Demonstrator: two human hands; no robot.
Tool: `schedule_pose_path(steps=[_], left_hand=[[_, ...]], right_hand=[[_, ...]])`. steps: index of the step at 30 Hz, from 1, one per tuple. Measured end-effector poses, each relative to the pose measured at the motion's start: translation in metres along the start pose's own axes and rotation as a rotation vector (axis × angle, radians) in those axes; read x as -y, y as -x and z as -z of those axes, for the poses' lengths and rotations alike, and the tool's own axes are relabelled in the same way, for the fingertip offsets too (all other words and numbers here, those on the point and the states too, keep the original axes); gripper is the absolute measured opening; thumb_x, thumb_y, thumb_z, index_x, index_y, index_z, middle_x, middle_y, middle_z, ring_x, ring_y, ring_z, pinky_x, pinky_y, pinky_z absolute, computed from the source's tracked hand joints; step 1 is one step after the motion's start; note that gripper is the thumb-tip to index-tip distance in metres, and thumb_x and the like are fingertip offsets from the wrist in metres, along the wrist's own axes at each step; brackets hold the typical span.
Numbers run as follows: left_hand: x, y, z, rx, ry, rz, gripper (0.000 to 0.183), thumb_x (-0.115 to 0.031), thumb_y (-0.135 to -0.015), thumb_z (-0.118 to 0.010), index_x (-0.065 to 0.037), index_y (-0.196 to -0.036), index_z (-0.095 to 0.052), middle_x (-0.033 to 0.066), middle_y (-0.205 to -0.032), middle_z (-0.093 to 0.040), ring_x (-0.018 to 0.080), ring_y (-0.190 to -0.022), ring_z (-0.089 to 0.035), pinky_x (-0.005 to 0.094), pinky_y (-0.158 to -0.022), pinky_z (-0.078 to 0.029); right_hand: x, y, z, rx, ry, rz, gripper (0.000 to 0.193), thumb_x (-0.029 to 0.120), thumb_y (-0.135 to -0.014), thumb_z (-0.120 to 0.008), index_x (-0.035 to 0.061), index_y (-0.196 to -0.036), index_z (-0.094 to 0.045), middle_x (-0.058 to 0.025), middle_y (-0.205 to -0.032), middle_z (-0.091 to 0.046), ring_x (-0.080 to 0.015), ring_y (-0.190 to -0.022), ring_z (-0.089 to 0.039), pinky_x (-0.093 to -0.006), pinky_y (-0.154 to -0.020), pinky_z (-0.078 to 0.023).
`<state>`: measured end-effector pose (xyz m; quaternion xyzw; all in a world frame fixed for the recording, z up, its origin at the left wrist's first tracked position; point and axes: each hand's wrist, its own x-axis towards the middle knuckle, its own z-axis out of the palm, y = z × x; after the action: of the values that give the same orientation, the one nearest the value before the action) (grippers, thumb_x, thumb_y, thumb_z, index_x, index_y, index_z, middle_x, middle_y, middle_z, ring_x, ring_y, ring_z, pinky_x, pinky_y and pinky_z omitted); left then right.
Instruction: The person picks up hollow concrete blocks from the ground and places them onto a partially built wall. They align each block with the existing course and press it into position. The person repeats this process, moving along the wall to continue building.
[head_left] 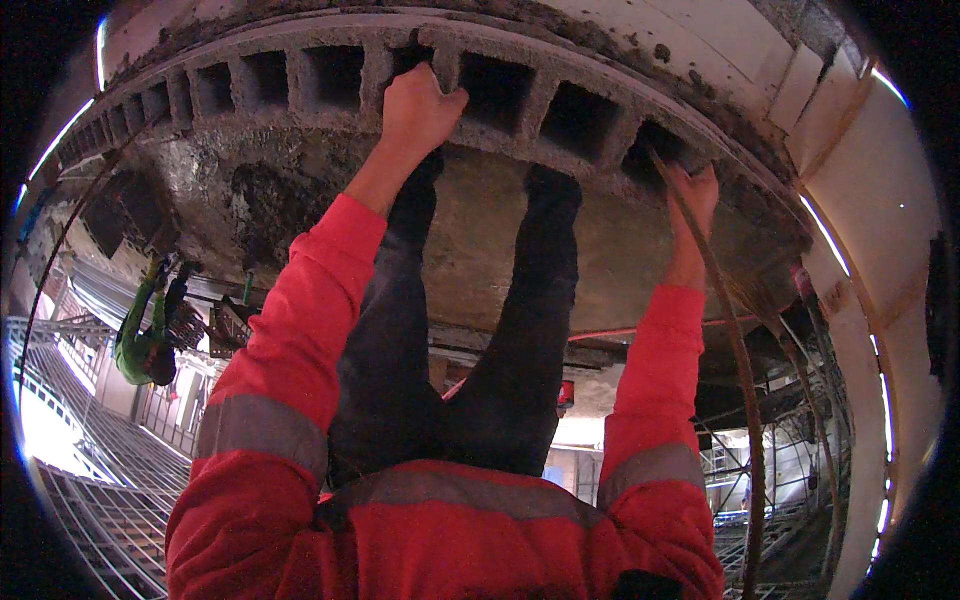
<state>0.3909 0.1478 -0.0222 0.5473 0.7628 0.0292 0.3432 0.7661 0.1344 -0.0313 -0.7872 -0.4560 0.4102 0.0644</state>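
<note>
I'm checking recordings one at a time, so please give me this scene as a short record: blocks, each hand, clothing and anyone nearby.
Blocks: grey, hollow, in a row across the top of the picture
Left hand: curled at a divider between two openings; fingers partly hidden
Right hand: at the row's right part, beside a long thin rod; whether it touches the rod is unclear
Clothing: red top with grey bands, dark trousers
Nearby: a person in green, far left

No readable lettering — no legible numbers, signs
</note>
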Motion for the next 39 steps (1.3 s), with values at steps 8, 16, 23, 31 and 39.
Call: schedule_pose_path(steps=[8, 16, 23, 31, 39], left_hand=[[0.008, 0.002, -0.014, -0.063, -0.024, 0.001, 0.037, -0.028, -0.069, -0.069, 0.005, -0.078, -0.055, 0.0255, -0.074, -0.061, 0.0408, -0.075, -0.061, 0.0459, -0.068, -0.050], [0.000, 0.006, -0.009, -0.058, -0.022, 0.055, 0.038, -0.028, -0.068, -0.069, 0.005, -0.079, -0.054, 0.0249, -0.075, -0.061, 0.0406, -0.076, -0.061, 0.0458, -0.068, -0.049], [0.000, -0.001, -0.008, -0.016, -0.079, 0.031, 0.041, -0.027, -0.066, -0.069, 0.008, -0.082, -0.055, 0.0258, -0.080, -0.062, 0.0414, -0.081, -0.060, 0.0460, -0.073, -0.049], [-0.005, 0.002, -0.002, 0.002, -0.067, 0.049, 0.042, -0.027, -0.066, -0.069, 0.009, -0.084, -0.056, 0.0273, -0.082, -0.062, 0.0422, -0.081, -0.060, 0.0460, -0.075, -0.049], [0.009, 0.015, -0.015, -0.062, 0.007, 0.019, 0.041, -0.026, -0.066, -0.068, 0.009, -0.083, -0.055, 0.0277, -0.079, -0.061, 0.0417, -0.080, -0.061, 0.0459, -0.073, -0.049]], right_hand=[[-0.006, 0.004, -0.011, -0.115, -0.088, 0.005, 0.036, 0.015, -0.076, -0.063, -0.0004, -0.107, -0.056, -0.0127, -0.096, -0.065, -0.0211, -0.086, -0.061, -0.0326, -0.076, -0.046], [-0.041, -0.006, -0.024, -0.259, 0.024, 0.027, 0.050, 0.029, -0.065, -0.072, -0.0015, -0.100, -0.057, -0.0187, -0.086, -0.065, -0.0342, -0.078, -0.064, -0.0409, -0.069, -0.049], [-0.032, -0.010, -0.020, -0.141, 0.055, -0.066, 0.039, 0.017, -0.074, -0.066, -0.0017, -0.107, -0.057, -0.0097, -0.090, -0.065, -0.0174, -0.079, -0.060, -0.0305, -0.074, -0.047], [0.029, 0.017, -0.006, -0.174, -0.099, 0.007, 0.040, 0.018, -0.075, -0.069, -0.0032, -0.107, -0.057, -0.0151, -0.093, -0.065, -0.0214, -0.080, -0.061, -0.0323, -0.074, -0.048], [0.007, 0.023, -0.016, -0.268, 0.183, -0.027, 0.042, 0.020, -0.077, -0.067, -0.0030, -0.111, -0.056, -0.0155, -0.091, -0.065, -0.0224, -0.079, -0.060, -0.0340, -0.074, -0.047]])
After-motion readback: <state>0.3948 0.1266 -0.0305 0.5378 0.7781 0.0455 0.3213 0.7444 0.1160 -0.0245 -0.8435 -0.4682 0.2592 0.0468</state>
